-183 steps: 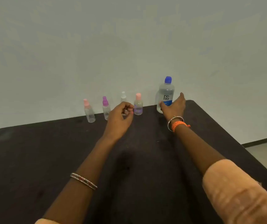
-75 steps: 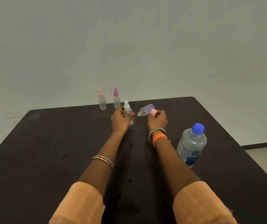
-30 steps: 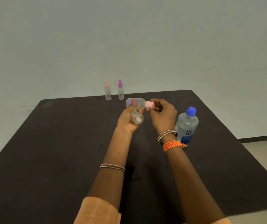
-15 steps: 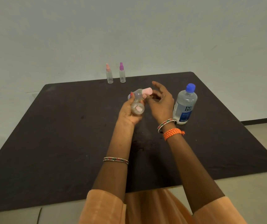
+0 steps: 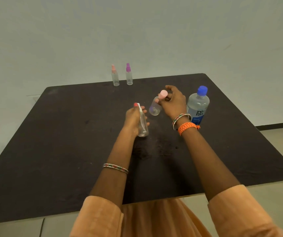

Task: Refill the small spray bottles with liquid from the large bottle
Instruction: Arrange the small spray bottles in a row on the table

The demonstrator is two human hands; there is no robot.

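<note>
My left hand (image 5: 133,119) grips a clear white-topped spray bottle (image 5: 143,124), upright over the middle of the dark table (image 5: 51,142). My right hand (image 5: 172,101) pinches the pink cap of a second small clear bottle (image 5: 155,108), which hangs tilted just right of the first. The large clear bottle (image 5: 198,106) with a blue cap and blue label stands upright right of my right hand, apart from it. Two more small spray bottles stand at the far edge: one pink-topped (image 5: 115,76), one purple-topped (image 5: 129,75).
A plain pale wall rises behind the table. The table's near edge lies just above my orange sleeves. Light floor shows to the right of the table.
My hands have separated: the left one now holds only the white-topped bottle, lower down and upright, while the right one carries the pink-capped bottle by its cap. The view has shifted.
</note>
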